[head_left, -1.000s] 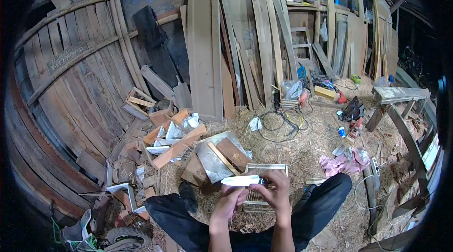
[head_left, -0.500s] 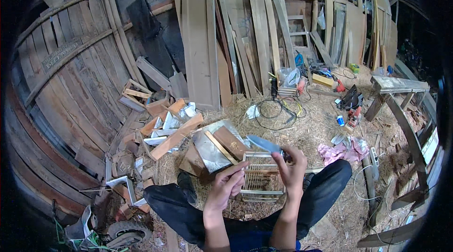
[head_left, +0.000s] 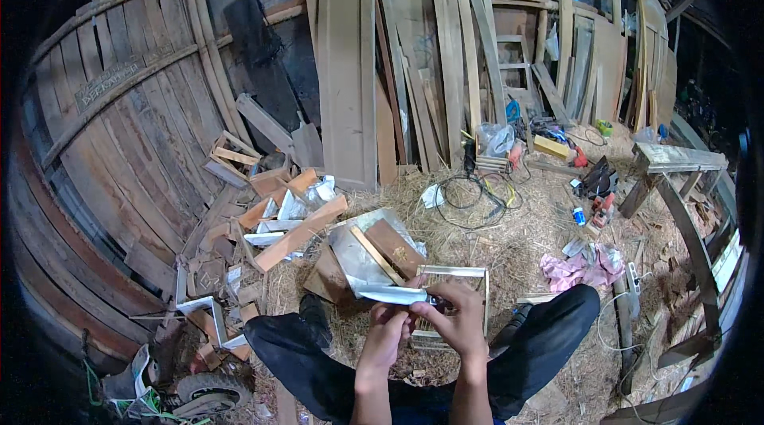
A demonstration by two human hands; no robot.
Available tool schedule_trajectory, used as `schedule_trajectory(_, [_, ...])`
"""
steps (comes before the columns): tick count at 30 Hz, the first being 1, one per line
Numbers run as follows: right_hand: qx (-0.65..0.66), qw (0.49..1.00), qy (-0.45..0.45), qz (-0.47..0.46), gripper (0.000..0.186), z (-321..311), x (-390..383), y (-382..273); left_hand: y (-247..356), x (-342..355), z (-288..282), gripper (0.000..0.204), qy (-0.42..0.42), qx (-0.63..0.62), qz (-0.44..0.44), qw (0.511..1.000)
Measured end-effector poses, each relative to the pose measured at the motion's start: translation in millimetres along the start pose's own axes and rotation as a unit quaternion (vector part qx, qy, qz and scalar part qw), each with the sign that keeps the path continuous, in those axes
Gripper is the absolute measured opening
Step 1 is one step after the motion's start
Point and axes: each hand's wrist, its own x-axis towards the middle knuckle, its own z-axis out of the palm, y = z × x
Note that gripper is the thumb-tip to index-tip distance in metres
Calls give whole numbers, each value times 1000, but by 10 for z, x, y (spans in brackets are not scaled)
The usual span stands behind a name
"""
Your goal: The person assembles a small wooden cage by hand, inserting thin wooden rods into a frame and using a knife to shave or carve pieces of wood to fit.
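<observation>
My right hand (head_left: 454, 315) is closed around the dark handle of a knife (head_left: 391, 294), whose broad, shiny blade points left. Just below the blade, my left hand (head_left: 385, 339) has its fingers curled together and meets the right hand's fingertips. Anything pinched in the left fingers is too small or hidden to name. Beneath both hands, between my knees, lies a light wooden slatted frame (head_left: 484, 306), partly covered by the right hand. Beyond the blade, a thin wooden strip (head_left: 374, 253) and a brown board (head_left: 395, 247) rest on a silvery-grey sheet (head_left: 344, 246).
Wood offcuts (head_left: 301, 232) are heaped on the left. A pink cloth (head_left: 585, 267) and a white power strip (head_left: 633, 280) lie at the right, near a wooden trestle (head_left: 680, 158). Coiled cables (head_left: 477, 200) sit farther off, before leaning boards and a door panel (head_left: 348, 75).
My right hand has moved down and left, bringing the knife from above the slatted frame to just over my left hand. My left fingers have curled in, and the two hands now meet.
</observation>
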Motion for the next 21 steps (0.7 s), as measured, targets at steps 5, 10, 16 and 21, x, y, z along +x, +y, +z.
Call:
schedule_trajectory(5, [-2,1000,5,-23,38,22,-10,146,-53,42,-55,43,-28,-33,-8,999])
schedule_trajectory(10, [7,1000,-13,-28,39,-46,11,179,-68,72,-66,42,-42,-43,-31,998])
schedule_trajectory(16, [-5,996,5,-87,42,-115,26,279,-138,60,-108,45,-90,-54,-14,994])
schedule_trajectory(21, [-23,996,13,-86,42,-107,14,353,-116,84,-82,47,-100,-61,-40,992])
